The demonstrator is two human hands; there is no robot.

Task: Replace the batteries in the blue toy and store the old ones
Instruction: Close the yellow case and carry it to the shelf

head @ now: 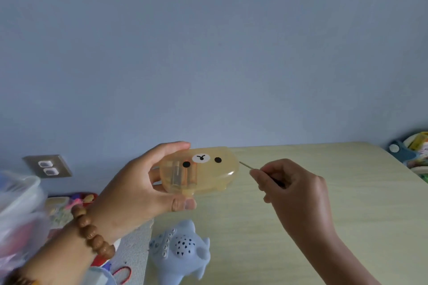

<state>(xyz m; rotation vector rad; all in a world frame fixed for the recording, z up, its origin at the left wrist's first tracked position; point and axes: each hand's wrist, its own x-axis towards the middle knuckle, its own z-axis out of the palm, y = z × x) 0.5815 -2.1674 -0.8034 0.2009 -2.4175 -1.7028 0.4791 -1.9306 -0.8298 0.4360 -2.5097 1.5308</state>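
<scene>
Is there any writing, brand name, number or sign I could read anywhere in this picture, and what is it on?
No readable text anywhere.
Bear-face case in the left hand: only a drawn face, two black dots and a white muzzle, no letters.
Batteries inside the case: labels too blurred to read.
Blue toy on the table: holes, no writing.
Colourful packaging at the far right edge: print too small and blurred.

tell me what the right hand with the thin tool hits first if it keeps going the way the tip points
Most likely the bear-face case held in the left hand: the thin tool in the right hand aims at its right edge, though depth is unclear.
</scene>
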